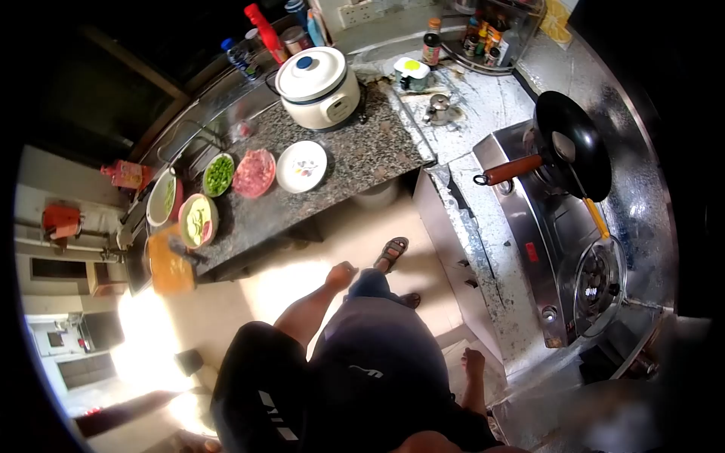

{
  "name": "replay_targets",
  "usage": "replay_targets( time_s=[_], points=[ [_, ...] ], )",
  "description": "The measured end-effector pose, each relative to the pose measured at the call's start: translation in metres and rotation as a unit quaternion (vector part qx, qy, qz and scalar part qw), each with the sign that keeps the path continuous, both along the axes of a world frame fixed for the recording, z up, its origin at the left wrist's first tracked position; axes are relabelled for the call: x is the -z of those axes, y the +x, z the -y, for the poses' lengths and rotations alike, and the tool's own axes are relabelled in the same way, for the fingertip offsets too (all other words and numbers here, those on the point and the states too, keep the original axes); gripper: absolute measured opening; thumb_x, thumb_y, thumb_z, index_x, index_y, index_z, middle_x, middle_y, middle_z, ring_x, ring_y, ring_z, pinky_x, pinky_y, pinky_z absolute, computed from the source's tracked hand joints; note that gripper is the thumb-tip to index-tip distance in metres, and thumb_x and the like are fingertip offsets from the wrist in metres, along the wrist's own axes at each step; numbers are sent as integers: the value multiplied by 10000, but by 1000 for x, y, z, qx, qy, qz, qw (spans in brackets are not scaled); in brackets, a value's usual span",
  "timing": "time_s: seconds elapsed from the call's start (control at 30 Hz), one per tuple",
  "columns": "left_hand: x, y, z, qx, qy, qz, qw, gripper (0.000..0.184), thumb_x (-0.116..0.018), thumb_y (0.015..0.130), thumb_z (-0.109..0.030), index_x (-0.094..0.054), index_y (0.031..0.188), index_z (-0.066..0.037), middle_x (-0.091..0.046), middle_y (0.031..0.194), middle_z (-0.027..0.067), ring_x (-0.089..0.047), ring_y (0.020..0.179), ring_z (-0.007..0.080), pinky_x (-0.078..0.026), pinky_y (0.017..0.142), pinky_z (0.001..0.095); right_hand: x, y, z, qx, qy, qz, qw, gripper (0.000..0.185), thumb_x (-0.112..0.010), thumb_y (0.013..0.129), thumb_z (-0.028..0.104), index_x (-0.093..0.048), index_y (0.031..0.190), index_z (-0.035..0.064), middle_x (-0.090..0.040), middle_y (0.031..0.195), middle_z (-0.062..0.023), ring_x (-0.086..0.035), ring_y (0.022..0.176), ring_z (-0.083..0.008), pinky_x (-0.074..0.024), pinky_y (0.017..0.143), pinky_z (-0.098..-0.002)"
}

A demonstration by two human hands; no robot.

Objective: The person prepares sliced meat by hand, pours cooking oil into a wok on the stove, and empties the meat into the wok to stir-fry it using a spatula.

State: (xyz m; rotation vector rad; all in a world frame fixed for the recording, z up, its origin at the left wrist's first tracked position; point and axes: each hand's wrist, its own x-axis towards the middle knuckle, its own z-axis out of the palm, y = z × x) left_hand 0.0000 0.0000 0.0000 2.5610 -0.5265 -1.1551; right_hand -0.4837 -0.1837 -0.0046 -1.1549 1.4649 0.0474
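Observation:
My left hand hangs over the floor with its fingers curled in, below the counter edge, and nothing shows in it. Down by the stove-side cabinet, my right hand is also loosely curled, without a visible object. Neither hand touches the cookware. A black wok with a wooden handle sits on the gas stove. In the wok rests a spatula with a yellow handle. A glass lid lies over the nearer burner. On the granite counter stand a white plate and a bowl of pink chopped meat.
A white electric cooker stands at the back of the counter. Bowls of chopped greens and pale slices are left of the meat. A cleaver-like tool lies on a wooden board. Seasoning bottles fill a corner rack.

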Motion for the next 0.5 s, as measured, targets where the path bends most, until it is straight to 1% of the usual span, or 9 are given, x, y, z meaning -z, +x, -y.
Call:
replay_targets(
  time_s=[0.07, 0.1, 0.17, 0.2, 0.3, 0.33, 0.4, 0.43, 0.5],
  points=[
    [-6, 8, -18, -23, -11, 12, 1000, 439, -520, 822, -432, -579, 1010, -40, -588, 1028, 224, -554, 976, 364, -429, 864, 415, -1, 25, 4, 41, 32, -15, 999, 240, -551, 819, 257, -567, 760, 25, -547, 628, -19, -533, 508, -130, -398, 419, -251],
    [21, -34, -4, -30, -45, -19, 998, 439, -520, 822, -432, -579, 1010, -40, -588, 1028, 224, -554, 976, 364, -429, 864, 415, -31, -8, 30, 36, -5, -44, 998, 240, -551, 819, 257, -567, 760, 25, -547, 628, -19, -533, 508, -130, -398, 419, -251],
    [37, -23, -21, -17, 0, 16, 1000, 445, -509, 831, -403, -569, 1002, 2, -582, 1042, 225, -545, 996, 366, -430, 863, 421, -37, 16, 36, 19, -26, -21, 999, 229, -575, 828, 239, -592, 799, 13, -593, 698, -42, -577, 577, -133, -437, 451, -249],
    [26, -11, -38, -30, 29, 13, 999, 445, -506, 834, -387, -564, 999, 22, -577, 1052, 226, -535, 1021, 364, -426, 871, 420, -34, 31, 28, 13, -18, -10, 1000, 229, -575, 828, 239, -592, 799, 13, -593, 698, -42, -577, 577, -133, -437, 451, -249],
    [38, -7, -39, -46, 45, 23, 998, 452, -512, 831, -391, -565, 1008, 21, -577, 1057, 223, -529, 1036, 361, -425, 874, 421, -41, 45, 46, 7, -69, 18, 997, 225, -585, 825, 239, -587, 824, 15, -590, 694, -39, -577, 582, -123, -431, 451, -244],
    [57, -4, -41, -50, 42, 24, 998, 452, -512, 831, -391, -565, 1008, 21, -577, 1057, 223, -529, 1036, 361, -425, 874, 421, -48, 48, 51, 5, -76, 9, 997, 224, -584, 825, 238, -585, 833, 14, -592, 698, -40, -579, 583, -124, -429, 450, -242],
    [93, 3, -39, 22, 17, 44, 999, 472, -508, 830, -399, -559, 1021, 29, -567, 1077, 227, -523, 1035, 369, -422, 881, 415, -51, 52, 60, 0, -97, 6, 995, 224, -578, 827, 231, -584, 843, 8, -594, 701, -45, -581, 585, -125, -424, 448, -240],
    [80, 5, -35, 19, 17, 44, 999, 472, -508, 830, -399, -559, 1021, 29, -567, 1077, 227, -523, 1035, 369, -422, 881, 415, -47, 50, 60, -3, -96, 6, 995, 224, -578, 827, 231, -584, 843, 8, -594, 701, -45, -581, 585, -125, -424, 448, -240],
    [22, 9, -3, -54, -48, 36, 997, 427, -533, 820, -389, -589, 977, 4, -589, 1018, 226, -549, 982, 366, -436, 849, 409, -37, 46, 65, -21, -83, -17, 996, 207, -573, 838, 253, -579, 855, 48, -600, 733, -34, -590, 611, -128, -442, 462, -251]
  ],
)
